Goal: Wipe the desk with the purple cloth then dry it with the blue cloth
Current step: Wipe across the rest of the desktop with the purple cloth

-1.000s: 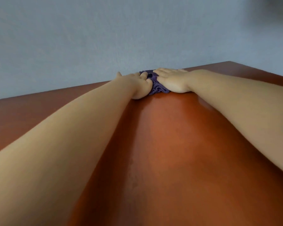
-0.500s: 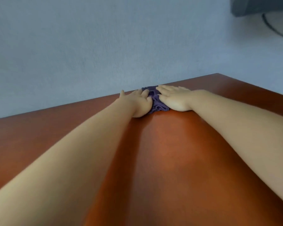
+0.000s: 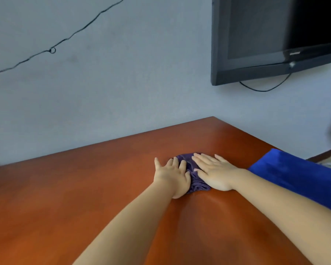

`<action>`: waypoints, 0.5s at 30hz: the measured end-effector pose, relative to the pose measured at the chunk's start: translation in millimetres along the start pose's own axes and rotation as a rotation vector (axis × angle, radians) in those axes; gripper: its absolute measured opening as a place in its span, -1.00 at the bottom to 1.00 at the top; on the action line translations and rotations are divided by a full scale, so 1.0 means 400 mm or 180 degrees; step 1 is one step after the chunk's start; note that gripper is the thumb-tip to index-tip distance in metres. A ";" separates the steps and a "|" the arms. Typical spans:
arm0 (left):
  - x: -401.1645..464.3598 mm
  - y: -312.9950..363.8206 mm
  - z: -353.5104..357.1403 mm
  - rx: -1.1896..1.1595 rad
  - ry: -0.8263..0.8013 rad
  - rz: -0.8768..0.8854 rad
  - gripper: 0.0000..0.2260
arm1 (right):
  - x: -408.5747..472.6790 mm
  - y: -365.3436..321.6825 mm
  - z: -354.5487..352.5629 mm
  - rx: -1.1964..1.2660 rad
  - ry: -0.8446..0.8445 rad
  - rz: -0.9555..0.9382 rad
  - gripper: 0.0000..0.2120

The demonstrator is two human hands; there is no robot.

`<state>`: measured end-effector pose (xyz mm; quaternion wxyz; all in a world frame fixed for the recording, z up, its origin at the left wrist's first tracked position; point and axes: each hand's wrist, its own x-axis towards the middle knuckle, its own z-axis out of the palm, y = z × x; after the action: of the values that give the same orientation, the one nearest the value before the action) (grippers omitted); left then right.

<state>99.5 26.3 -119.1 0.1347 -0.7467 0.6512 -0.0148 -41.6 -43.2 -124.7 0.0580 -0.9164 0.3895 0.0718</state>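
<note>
On the reddish-brown desk (image 3: 84,197), the left hand (image 3: 171,175) and right hand (image 3: 213,172) press flat-fingered on the bunched purple cloth (image 3: 194,178), the blue cloth (image 3: 294,175) just right, below a wall-mounted monitor (image 3: 266,35) with unreadable badge.

We seem to be in a plain room of a home or a lodging — a bedroom or small office, we cannot tell which. A glossy reddish-brown wooden worktop (image 3: 84,197) fills the near part of the scene and fits into a corner of bare, pale grey-blue walls (image 3: 122,83). On the far right wall hangs a dark flat-screen television (image 3: 266,35) with a cable (image 3: 264,88) looping below it — and a thin black wire (image 3: 52,50) runs slackly across the left wall, pinned at a small loop.
</note>
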 end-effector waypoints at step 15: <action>-0.395 0.230 0.006 0.0215 0.0352 0.0478 -0.46 | -0.458 -0.017 0.080 -0.0265 -0.0122 -0.0219 -0.36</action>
<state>-12.9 170.3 -117.6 0.1244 -0.6888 0.7109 -0.0677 -165.1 96.1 -123.5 0.0296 -0.9293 0.3533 0.1035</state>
